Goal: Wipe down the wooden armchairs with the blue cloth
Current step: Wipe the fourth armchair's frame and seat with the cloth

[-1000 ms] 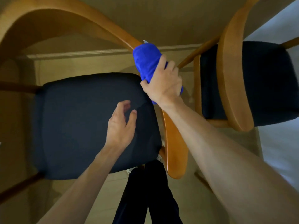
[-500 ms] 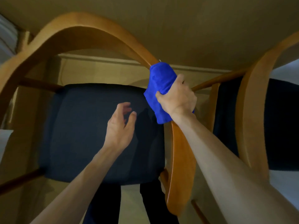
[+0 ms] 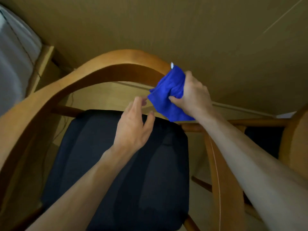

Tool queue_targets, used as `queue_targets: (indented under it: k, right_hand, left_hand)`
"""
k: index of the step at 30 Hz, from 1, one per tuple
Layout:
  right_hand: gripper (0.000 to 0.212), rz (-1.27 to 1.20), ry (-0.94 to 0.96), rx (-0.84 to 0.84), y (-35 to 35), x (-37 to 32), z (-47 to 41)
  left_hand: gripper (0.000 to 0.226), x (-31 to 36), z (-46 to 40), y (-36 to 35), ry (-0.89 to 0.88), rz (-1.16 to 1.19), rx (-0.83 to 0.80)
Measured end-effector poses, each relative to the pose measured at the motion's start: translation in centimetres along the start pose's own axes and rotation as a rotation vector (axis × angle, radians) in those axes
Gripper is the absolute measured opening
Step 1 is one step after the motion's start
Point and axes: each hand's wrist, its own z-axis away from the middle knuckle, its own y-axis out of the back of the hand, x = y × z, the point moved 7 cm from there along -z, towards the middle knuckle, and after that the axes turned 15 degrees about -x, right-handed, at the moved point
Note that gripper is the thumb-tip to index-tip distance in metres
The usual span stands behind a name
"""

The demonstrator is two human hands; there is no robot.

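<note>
cloth on the curved rail

so my right hand [image 3: 191,95] is clenched around the blue cloth [image 3: 168,95], bunched against the armchair [image 3: 106,65] rail's right end. my left hand [image 3: 133,124] hovers relaxed just below that rail, holding nothing. the cloth looks soft and light; i'd grip it as a wad.

Tan wall [image 3: 183,27], pale curtain [image 3: 11,64] at left.

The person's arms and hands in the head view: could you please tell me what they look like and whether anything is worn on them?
Both forearms are bare up to the frame's edge, with no sleeve showing. The left hand and the right hand carry no glove, and no ring, watch or bracelet is visible on fingers or wrists. No markings can be made out.
</note>
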Motion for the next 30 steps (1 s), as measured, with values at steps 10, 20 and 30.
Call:
queue_targets:
  k: [10, 20, 30]
  right_hand:
    - [0.063, 0.765, 0.584, -0.333, -4.6, -27.7, -8.7]
    - [0.031, 0.649, 0.668, -0.415, -11.0, -33.3, -8.0]
    - [0.046, 0.621, 0.644, -0.305, -7.8, -30.5, -7.4]
  left_hand:
    - [0.039, -5.3, 3.2, 16.1, 0.049, -0.216, 0.208]
    - [0.068, -16.4, 8.9, 23.1, 0.423, -0.239, 0.247]
    - [0.091, -12.9, -1.4, 18.9, 0.342, -0.571, -0.075]
